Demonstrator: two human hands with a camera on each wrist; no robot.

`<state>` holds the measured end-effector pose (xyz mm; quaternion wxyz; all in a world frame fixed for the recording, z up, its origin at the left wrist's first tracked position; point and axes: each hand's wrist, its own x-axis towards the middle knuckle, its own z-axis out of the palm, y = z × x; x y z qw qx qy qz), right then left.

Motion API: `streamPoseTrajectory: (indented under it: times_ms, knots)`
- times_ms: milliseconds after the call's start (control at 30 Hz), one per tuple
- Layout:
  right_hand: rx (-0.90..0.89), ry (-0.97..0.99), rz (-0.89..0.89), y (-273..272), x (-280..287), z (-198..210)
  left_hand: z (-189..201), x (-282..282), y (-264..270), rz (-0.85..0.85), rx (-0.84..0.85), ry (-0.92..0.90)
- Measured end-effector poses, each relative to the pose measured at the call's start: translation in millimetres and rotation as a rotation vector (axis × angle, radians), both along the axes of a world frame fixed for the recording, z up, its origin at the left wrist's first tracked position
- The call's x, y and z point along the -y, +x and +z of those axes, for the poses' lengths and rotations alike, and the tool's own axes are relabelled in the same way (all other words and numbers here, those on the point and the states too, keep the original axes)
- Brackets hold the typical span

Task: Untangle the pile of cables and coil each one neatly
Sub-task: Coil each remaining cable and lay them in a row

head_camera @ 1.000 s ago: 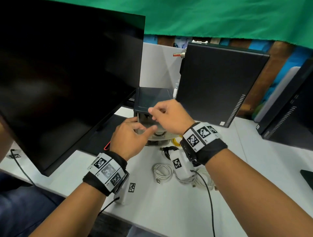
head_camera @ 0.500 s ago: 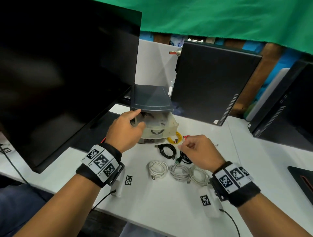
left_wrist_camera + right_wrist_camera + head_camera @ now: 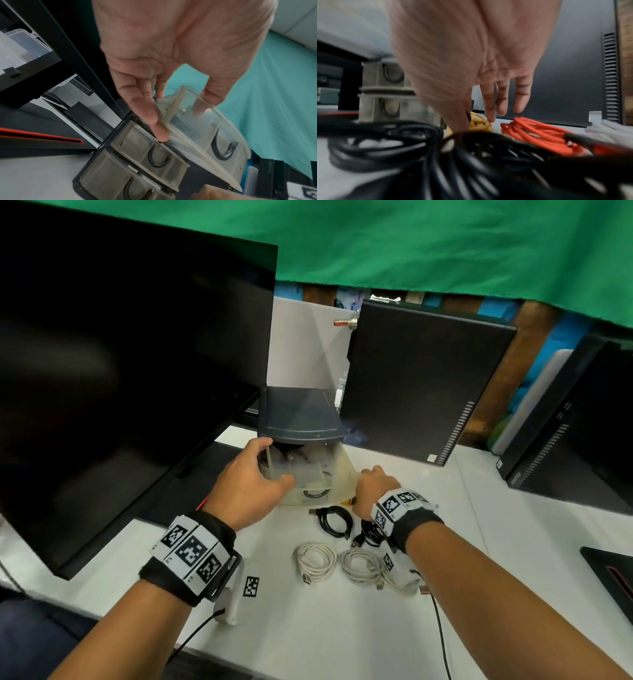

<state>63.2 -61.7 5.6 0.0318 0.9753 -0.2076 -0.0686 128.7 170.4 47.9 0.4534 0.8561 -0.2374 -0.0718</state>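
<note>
Only wrist views show left hand (image 3: 171, 54) grip pinching drawer (image 3: 197, 121), right hand (image 3: 471, 54) fingers loose over yellow cable (image 3: 479, 123).

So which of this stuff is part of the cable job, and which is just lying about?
Job:
white coils
black coils
yellow coil
orange coil
drawer unit, top drawer in left hand

Lying about:
monitor
computer towers
green cloth

The light around me is soft and even, with only faint shadows on the white table (image 3: 308, 628). The monitor (image 3: 120, 371) reads near black with dull reflections. My head view bends straight edges outward at the borders. At my right wrist, the black cables (image 3: 402, 148) up close smear out of focus; my right hand (image 3: 471, 60) shows motion blur.
</note>
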Motion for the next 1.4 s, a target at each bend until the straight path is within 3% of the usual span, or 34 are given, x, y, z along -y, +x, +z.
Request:
streamPoseTrajectory:
  times_ms: [167, 300, 400, 467, 567, 633, 700, 800, 1000, 1167, 1400]
  knots:
    - [0.046, 0.022, -0.015, 4.8, 10.4, -8.9, 3.0, -2.2, -1.9, -0.036, -0.025, 0.029]
    - [0.233, 0.287, -0.16, -7.8, 29.0, -1.0, 3.6, -3.4, -1.7, -0.033, -0.025, 0.013]
    - [0.456, 0.609, -0.2, -22.7, 34.3, 27.8, 3.7, -2.3, -2.3, -0.032, -0.023, -0.006]
    - [0.563, 0.664, -0.151, -29.4, 31.0, 58.7, 3.8, -1.2, -2.4, -0.035, -0.025, -0.005]
    - [0.663, 0.669, 0.061, -32.7, 6.0, 104.4, 2.7, 0.4, -2.0, -0.04, -0.029, 0.009]
    - [0.607, 0.636, 0.229, -29.1, -20.4, 124.9, 2.4, 1.4, -2.9, -0.047, -0.022, 0.018]
    - [0.423, 0.471, 0.335, -18.2, -45.5, 130.8, 2.5, 1.5, -3.2, -0.048, -0.011, 0.026]
    - [0.147, 0.237, 0.34, 1.0, -71.0, 122.6, 3.4, 1.1, -4.1, -0.055, -0.009, 0.05]
    - [-0.064, 0.096, 0.356, 10.0, -98.4, 117.8, 6.8, 1.0, -6.9, -0.092, -0.05, 0.03]
    - [-0.101, 0.064, 0.309, 13.5, -97.3, 121.6, 7.1, 1.1, -9.1, -0.108, -0.068, 0.03]
    - [0.049, -0.011, 0.224, 13.8, -83.4, 108.5, 3.6, 1.8, -7.4, -0.097, -0.047, 0.058]
